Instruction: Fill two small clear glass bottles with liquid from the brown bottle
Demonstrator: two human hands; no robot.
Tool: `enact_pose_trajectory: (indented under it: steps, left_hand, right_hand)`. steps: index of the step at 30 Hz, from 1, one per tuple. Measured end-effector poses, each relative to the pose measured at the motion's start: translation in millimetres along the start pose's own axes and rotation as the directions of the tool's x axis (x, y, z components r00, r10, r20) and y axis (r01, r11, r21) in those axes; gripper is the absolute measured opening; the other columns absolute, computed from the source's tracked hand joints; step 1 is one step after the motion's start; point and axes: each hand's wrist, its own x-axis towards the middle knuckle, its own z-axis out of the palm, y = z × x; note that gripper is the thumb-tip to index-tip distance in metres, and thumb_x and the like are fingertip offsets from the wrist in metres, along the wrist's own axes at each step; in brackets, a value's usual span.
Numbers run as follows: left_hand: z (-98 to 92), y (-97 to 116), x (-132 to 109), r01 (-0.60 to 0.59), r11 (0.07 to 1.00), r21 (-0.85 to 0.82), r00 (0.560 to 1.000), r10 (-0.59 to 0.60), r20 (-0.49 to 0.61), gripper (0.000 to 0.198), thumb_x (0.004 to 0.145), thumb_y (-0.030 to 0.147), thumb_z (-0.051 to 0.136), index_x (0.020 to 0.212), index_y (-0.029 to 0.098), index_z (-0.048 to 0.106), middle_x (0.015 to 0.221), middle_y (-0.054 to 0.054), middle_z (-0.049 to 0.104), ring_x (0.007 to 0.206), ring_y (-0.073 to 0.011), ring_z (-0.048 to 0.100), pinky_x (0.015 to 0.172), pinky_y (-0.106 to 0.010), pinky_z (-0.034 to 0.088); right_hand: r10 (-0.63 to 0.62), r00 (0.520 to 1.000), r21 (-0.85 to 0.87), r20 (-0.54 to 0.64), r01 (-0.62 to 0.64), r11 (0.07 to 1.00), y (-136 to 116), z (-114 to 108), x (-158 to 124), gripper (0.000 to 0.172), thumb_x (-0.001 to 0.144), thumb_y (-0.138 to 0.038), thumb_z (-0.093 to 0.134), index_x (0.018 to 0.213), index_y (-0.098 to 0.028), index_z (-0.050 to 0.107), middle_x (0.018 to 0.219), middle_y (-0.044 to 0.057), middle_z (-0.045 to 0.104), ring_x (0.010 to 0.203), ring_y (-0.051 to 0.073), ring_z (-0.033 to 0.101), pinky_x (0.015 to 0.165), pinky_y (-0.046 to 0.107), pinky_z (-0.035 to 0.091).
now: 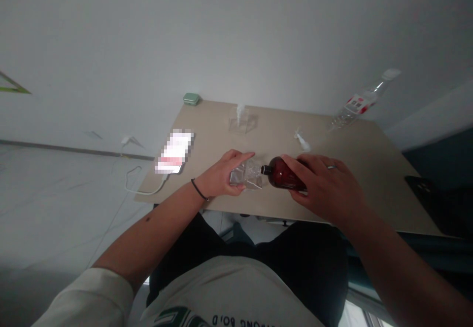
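brown bottle [283, 174] lies on its side in the right hand [325, 186], which is curled over it and gripping; at the bottle's 9 o'clock, the half-closed left hand [221, 174] holds a clear plastic bag [246, 175].

The person wears a loose, pale cream top [236, 292] with a soft, plain fabric, and its left sleeve [88, 300] ends around the elbow in the same cream. Across the chest sits a print [177, 316] with a dark green curved shape, and beside it black lettering [236, 321] that reads upside down from this view and runs off the lower edge. Below the top are black trousers [306, 263], matte and loose over the thighs. A thin black cord bracelet [199, 189] circles the left wrist [207, 189], a slim silver ring [331, 167] sits on one finger of the right hand [327, 189], and a small dark mark [148, 218] shows on the left forearm.
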Motion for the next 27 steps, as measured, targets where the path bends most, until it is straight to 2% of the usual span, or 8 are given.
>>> enact_pose_trajectory:
  steps: [12, 20, 27]
  left_hand:
    - [-0.4, 0.5, -0.7, 0.012, 1.0, 0.007, 1.0, -0.012, 0.004, 0.095, 0.071, 0.031, 0.075, 0.158, 0.027, 0.035, 0.126, -0.01, 0.048, 0.115, -0.0303, 0.051, 0.109, -0.054, 0.044]
    - [-0.6, 0.1, -0.4, 0.009, 1.0, 0.022, 1.0, -0.009, 0.012, 0.094, 0.072, 0.034, 0.073, 0.158, 0.022, 0.036, 0.127, -0.011, 0.047, 0.116, -0.0302, 0.052, 0.108, -0.052, 0.046]
    - [0.1, -3.0, -1.5, -0.013, 1.0, 0.014, 1.0, 0.013, 0.001, 0.094, 0.073, 0.034, 0.074, 0.158, 0.024, 0.035, 0.129, -0.012, 0.048, 0.117, -0.0306, 0.051, 0.109, -0.054, 0.045]
  right_hand:
    - [-0.006, 1.0, -0.003, -0.003, 0.006, 1.0, 0.4, -0.6, 1.0, 0.063, 0.082, -0.029, 0.069, 0.143, -0.021, 0.057, 0.122, 0.013, 0.07, 0.103, 0.032, 0.065, 0.088, 0.042, 0.041]
    - [-0.013, 1.0, -0.012, -0.006, 0.013, 1.0, 0.2, -2.1, 1.6, 0.063, 0.081, -0.029, 0.069, 0.143, -0.022, 0.057, 0.122, 0.012, 0.07, 0.103, 0.032, 0.064, 0.086, 0.042, 0.04]
    - [-0.025, 1.0, -0.032, 0.002, 0.025, 0.999, 0.9, -3.0, 2.0, 0.065, 0.082, -0.028, 0.07, 0.144, -0.022, 0.056, 0.123, 0.013, 0.07, 0.104, 0.032, 0.065, 0.088, 0.041, 0.04]
